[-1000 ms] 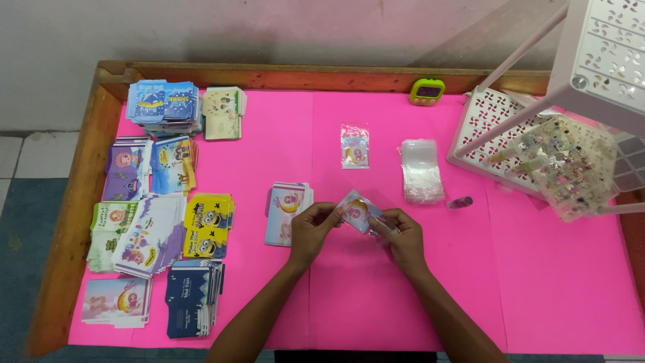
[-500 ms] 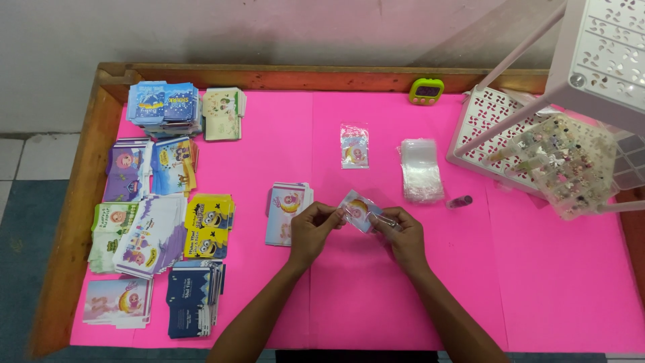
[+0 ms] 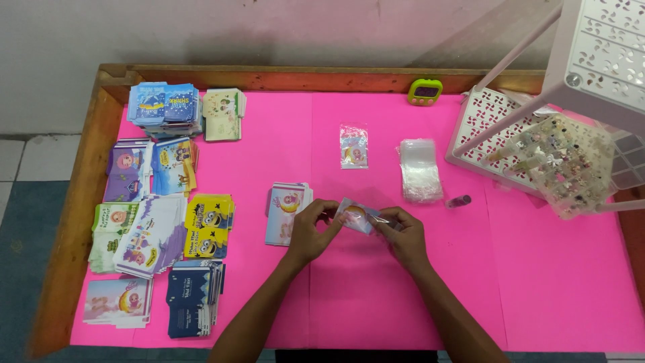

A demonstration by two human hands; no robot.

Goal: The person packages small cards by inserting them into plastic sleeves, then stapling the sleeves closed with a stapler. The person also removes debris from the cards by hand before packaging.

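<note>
Both hands pinch 1 small printed card in a clear plastic sleeve point(image 3: 359, 216): the left hand point(image 3: 310, 232) grips its left edge, the right hand point(image 3: 405, 235) its right end, seemingly steadying it. Just left lies a stack of pale printed cards point(image 3: 287, 212); beyond, a pile of clear plastic sleeves point(image 3: 420, 170).

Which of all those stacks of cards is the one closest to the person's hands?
The small card stack with the pale pink and blue top, lying alone mid-table just beside the left hand. All the other stacks sit bunched along the table's left edge, farther away.
</note>
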